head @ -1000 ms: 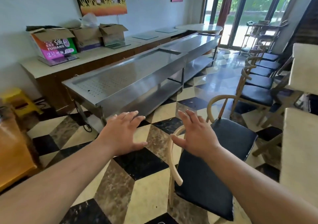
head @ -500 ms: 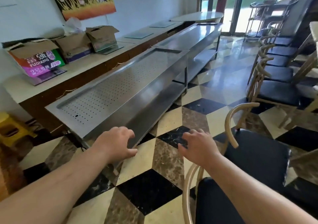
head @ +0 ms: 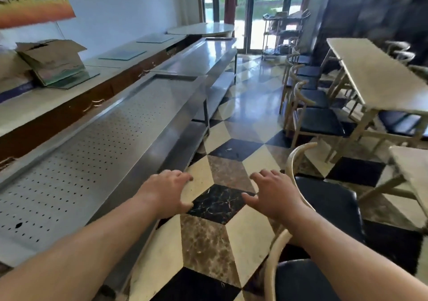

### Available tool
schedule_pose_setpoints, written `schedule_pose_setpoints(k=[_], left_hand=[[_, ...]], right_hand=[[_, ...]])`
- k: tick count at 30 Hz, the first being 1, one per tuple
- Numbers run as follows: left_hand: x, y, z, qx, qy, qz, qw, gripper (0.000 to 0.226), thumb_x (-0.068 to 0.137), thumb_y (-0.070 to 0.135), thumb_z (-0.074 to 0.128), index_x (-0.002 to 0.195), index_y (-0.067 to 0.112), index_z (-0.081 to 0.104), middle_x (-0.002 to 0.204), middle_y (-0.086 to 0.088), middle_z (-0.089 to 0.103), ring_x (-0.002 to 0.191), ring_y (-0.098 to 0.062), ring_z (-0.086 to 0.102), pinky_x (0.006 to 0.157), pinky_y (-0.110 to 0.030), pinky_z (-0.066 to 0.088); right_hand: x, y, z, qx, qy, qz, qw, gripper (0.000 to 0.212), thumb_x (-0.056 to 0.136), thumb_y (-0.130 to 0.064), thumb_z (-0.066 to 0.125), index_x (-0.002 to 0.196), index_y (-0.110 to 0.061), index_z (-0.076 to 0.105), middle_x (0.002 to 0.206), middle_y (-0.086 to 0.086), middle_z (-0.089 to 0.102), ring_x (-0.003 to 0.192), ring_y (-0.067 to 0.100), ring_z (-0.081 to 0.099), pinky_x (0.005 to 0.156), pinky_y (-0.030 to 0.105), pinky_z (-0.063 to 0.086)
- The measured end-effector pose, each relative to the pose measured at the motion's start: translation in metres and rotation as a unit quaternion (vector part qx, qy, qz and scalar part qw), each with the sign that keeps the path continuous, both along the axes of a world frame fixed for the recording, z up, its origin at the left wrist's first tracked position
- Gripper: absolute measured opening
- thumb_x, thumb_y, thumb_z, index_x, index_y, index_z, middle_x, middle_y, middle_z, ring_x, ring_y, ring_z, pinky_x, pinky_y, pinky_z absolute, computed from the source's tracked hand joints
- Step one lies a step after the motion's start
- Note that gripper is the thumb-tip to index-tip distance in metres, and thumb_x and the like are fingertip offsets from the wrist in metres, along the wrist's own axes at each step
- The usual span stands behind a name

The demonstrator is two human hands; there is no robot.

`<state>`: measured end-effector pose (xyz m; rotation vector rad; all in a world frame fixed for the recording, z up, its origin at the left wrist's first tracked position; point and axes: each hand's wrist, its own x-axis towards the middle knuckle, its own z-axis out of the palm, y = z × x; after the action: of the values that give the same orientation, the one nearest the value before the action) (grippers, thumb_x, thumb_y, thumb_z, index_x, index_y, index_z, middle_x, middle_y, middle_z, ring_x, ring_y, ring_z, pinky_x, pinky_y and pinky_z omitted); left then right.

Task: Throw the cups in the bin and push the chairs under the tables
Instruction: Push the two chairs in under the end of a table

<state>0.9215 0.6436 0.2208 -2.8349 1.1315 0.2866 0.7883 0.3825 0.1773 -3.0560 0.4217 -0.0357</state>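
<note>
The nearest chair [head: 328, 210] is standing out from its table [head: 414, 173], backrest just under the right hand [head: 275, 196]. Both hands, left hand [head: 165, 193] included, are hovering empty, fingers loosely spread. Gripping the backrest squarely should be pushing it straight.

Our empty hands above the checkered floor [head: 215, 164]

Left hand [head: 164, 194] and right hand [head: 275, 196] spread, holding nothing; chair [head: 328, 205] at three o'clock.
</note>
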Motion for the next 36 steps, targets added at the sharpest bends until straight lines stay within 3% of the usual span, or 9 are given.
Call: schedule_pose_setpoints(k=[7,12,16,23,26,31,36], left_hand=[[0.101,-0.04,0.008,0.002,-0.011,-0.121,0.993,0.063,0.093,0.068,0.063,0.146,0.037,0.05,0.148,0.01,0.057,0.135,-0.017,0.053,0.11,-0.04,0.047],[0.155,-0.123,0.011,-0.002,0.012,-0.215,0.977,0.052,0.098,0.06,0.059,0.142,0.032,0.057,0.141,0.009,0.063,0.13,-0.015,0.057,0.104,-0.031,0.046],[0.17,-0.154,-0.007,0.016,-0.007,-0.253,0.967,0.059,0.096,0.067,0.051,0.143,0.031,0.057,0.144,0.006,0.06,0.132,-0.017,0.055,0.108,-0.04,0.049],[0.245,-0.32,-0.039,0.064,-0.034,-0.371,0.926,0.064,0.095,0.068,0.05,0.148,0.032,0.049,0.149,0.006,0.052,0.138,-0.018,0.048,0.116,-0.042,0.044],[0.271,-0.387,-0.034,0.086,-0.036,-0.407,0.909,0.06,0.097,0.067,0.052,0.148,0.035,0.049,0.15,0.009,0.052,0.138,-0.017,0.048,0.114,-0.04,0.045],[0.308,-0.498,-0.016,0.062,-0.051,-0.451,0.889,0.059,0.095,0.069,0.057,0.145,0.038,0.052,0.149,0.01,0.054,0.137,-0.016,0.051,0.114,-0.042,0.047],[0.321,-0.582,-0.014,0.038,-0.059,-0.516,0.854,0.062,0.095,0.069,0.055,0.146,0.035,0.048,0.149,0.008,0.054,0.137,-0.018,0.049,0.115,-0.041,0.044]], right_hand=[[0.03,-0.006,0.027,0.022,0.009,-0.107,0.994,0.063,0.098,-0.073,0.053,0.143,-0.029,0.06,0.131,-0.005,0.068,0.119,0.017,0.063,0.098,0.034,0.056],[0.049,-0.045,0.018,0.025,0.009,-0.201,0.979,0.061,0.096,-0.075,0.052,0.136,-0.03,0.062,0.121,-0.005,0.066,0.111,0.016,0.06,0.094,0.036,0.055],[0.058,-0.063,0.008,0.025,0.008,-0.22,0.975,0.058,0.095,-0.075,0.053,0.132,-0.032,0.064,0.12,-0.007,0.063,0.114,0.015,0.057,0.101,0.038,0.051],[0.121,-0.182,-0.055,0.096,-0.015,-0.307,0.947,0.054,0.095,-0.07,0.058,0.13,-0.03,0.061,0.12,-0.007,0.06,0.113,0.014,0.056,0.1,0.034,0.05],[0.139,-0.236,-0.062,0.115,-0.004,-0.349,0.93,0.058,0.096,-0.07,0.057,0.136,-0.028,0.06,0.129,-0.004,0.062,0.12,0.017,0.058,0.102,0.036,0.051],[0.151,-0.326,-0.046,0.09,-0.014,-0.425,0.901,0.068,0.099,-0.066,0.057,0.151,-0.022,0.052,0.148,0.004,0.059,0.14,0.026,0.053,0.114,0.044,0.046],[0.162,-0.375,-0.031,0.063,-0.032,-0.482,0.873,0.077,0.097,-0.068,0.055,0.157,-0.021,0.041,0.15,0.006,0.057,0.138,0.028,0.052,0.111,0.043,0.047]])
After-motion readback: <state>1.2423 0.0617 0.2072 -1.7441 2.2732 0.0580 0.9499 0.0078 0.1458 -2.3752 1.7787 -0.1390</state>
